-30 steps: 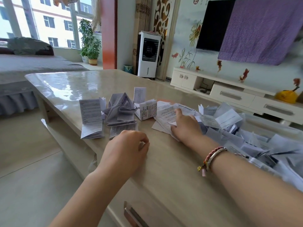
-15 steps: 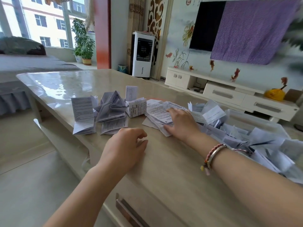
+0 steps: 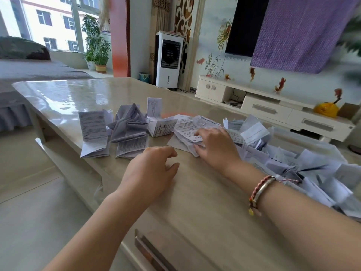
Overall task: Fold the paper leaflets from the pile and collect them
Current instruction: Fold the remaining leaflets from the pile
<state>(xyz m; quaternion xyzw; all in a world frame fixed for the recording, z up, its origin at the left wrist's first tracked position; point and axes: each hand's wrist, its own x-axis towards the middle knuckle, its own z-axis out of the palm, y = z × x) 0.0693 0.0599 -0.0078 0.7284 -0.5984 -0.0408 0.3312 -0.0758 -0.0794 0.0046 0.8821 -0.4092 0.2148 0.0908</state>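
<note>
The right hand (image 3: pixel 213 144) lies flat on a loose, crumpled white paper leaflet with black print (image 3: pixel 187 130), fingers stretched and slightly spread, pressing it onto the glossy beige counter (image 3: pixel 195 202). The fingertips point away from the person and a little to the left. This leaflet sits at the left border of the big pile of unfolded white leaflets (image 3: pixel 293 159), which spreads to the right, along and under the right forearm.

The left hand (image 3: pixel 151 171) rests on the counter just beside the leaflet, on its near-left side. Its fingers are loosely curled and hold nothing; thumb and forefinger are apart and turned toward the paper. I judge that the left hand is the one that must come next to the sheet, because the way is short and nothing lies between them.

The long axis of the leaflet seems to run from near-right to far-left, but the creases make this uncertain. To the left of it, well apart from the pile, stands the group of folded leaflets (image 3: pixel 125 132), with one upright small sheet behind. The bare counter in front of both hands gives room to pull the sheet toward the person and fold it there. The near edge of the counter is close under the wrists, so a long pull could bring the paper over it.
</note>
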